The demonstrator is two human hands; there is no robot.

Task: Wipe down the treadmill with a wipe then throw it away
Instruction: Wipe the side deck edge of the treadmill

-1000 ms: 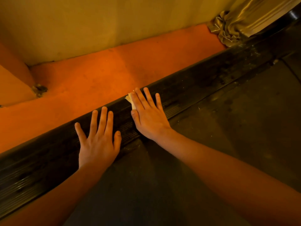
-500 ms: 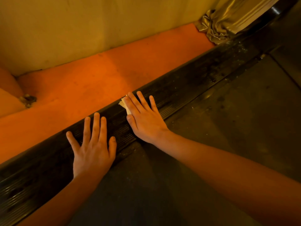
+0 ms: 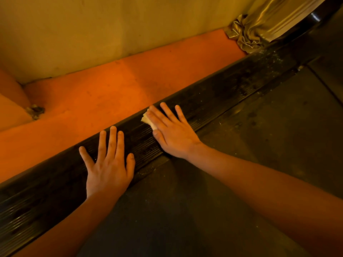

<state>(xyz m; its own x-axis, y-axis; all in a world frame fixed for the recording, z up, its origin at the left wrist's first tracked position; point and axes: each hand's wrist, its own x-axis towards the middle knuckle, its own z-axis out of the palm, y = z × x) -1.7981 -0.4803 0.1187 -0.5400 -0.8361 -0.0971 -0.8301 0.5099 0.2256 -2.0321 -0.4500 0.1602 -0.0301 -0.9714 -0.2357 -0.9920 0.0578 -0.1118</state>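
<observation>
The treadmill's black ribbed side rail [image 3: 232,89] runs diagonally from lower left to upper right, with the dark belt [image 3: 259,145] beside it on the right. My right hand [image 3: 172,129] lies flat on the rail with straight fingers and presses a pale folded wipe [image 3: 148,119], of which only a corner shows past my index finger. My left hand [image 3: 108,164] rests flat on the rail a short way lower left, fingers spread, with nothing under it.
An orange floor [image 3: 111,93] lies left of the rail, bounded by a yellowish wall [image 3: 111,30]. A bunched golden curtain [image 3: 259,28] hangs down to the floor at the upper right. A small dark piece of debris [image 3: 35,111] sits at the left wall corner.
Both hands stay flat on the rail in nearly the same arrangement. The view has shifted a little, so the curtain and wall corner sit differently in frame.
</observation>
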